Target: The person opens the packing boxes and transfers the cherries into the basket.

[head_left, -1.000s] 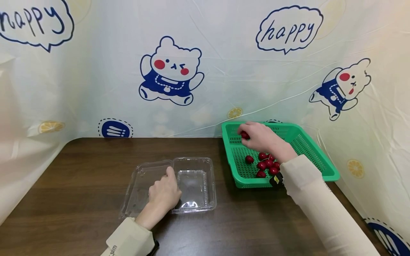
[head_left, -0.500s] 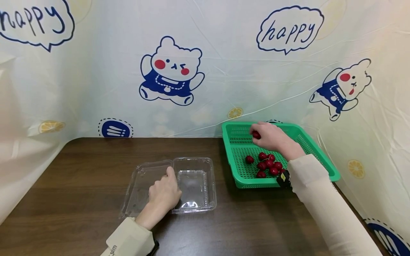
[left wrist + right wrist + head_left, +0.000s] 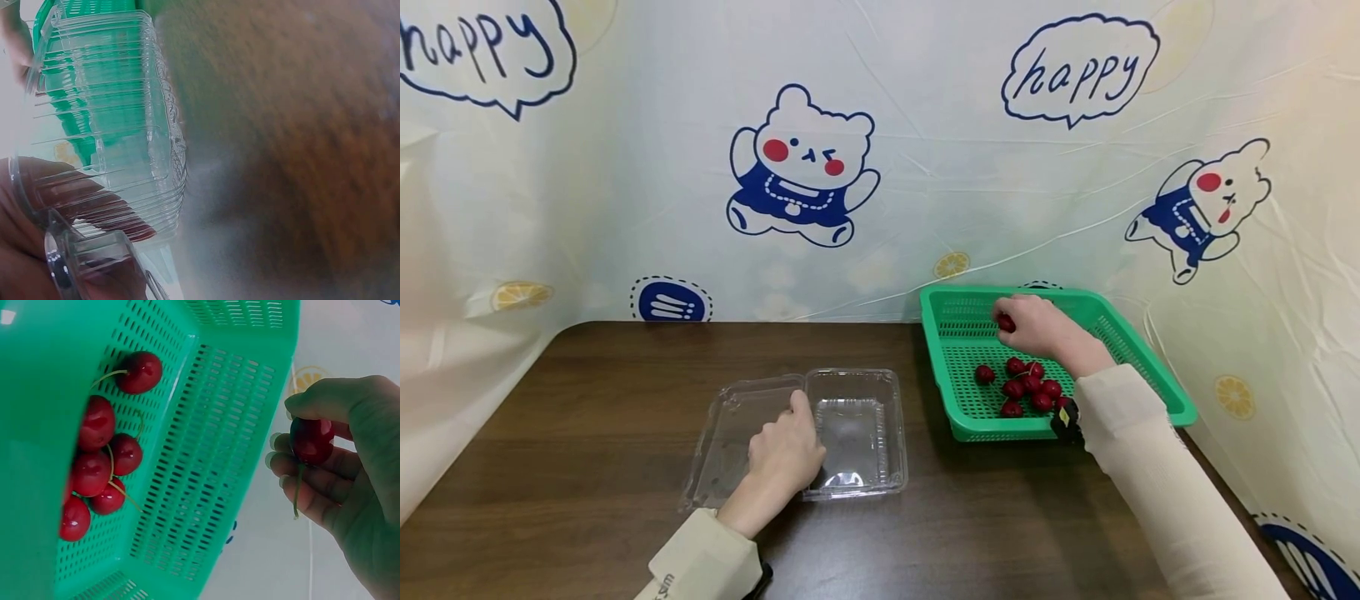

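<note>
My right hand [image 3: 1036, 325] is over the back part of a green plastic basket [image 3: 955, 422]. It pinches a dark red cherry [image 3: 312, 440] between thumb and fingers, the green stem hanging down in the right wrist view. Below it in the basket lie several more cherries [image 3: 1028, 385], some with stems. My left hand [image 3: 784, 450] grips a clear plastic clamshell box [image 3: 857, 442] at the fold between its base and opened lid [image 3: 730, 429]. Through the clear wall in the left wrist view, its fingers [image 3: 87, 194] show inside the base.
The box lies on a brown wooden table [image 3: 587, 417], to the left of the basket. Behind both hangs a pale curtain [image 3: 925, 183] printed with bears, close to the table's back edge. Another stretch of curtain runs along the right side.
My right hand has moved right over the basket with the cherry, then dipped slightly lower. The left hand and the box have stayed in place.
</note>
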Demonstrator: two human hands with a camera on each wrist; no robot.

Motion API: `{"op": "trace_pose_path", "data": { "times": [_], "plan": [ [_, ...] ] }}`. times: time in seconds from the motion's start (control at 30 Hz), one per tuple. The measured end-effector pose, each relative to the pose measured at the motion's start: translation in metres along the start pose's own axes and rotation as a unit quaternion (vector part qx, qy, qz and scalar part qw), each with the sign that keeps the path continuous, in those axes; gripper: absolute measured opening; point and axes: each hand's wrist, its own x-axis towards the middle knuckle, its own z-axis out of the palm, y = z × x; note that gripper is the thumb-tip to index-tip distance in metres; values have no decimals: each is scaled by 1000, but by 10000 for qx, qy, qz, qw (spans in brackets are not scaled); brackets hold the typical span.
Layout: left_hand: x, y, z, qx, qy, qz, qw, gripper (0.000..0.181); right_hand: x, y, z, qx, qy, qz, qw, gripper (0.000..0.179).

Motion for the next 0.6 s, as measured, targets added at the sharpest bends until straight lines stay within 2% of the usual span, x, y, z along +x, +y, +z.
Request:
{"op": "trace_pose_path", "data": {
  "times": [0.33,0.6],
  "plan": [
    [0,0,0,-12,-44,-27,10000,31,2,10,15,-99,-205,-4,9997,18],
    [0,-1,0,-14,-14,-12,10000,31,3,14,24,-286,-681,259,9969,15]
  ]
}}
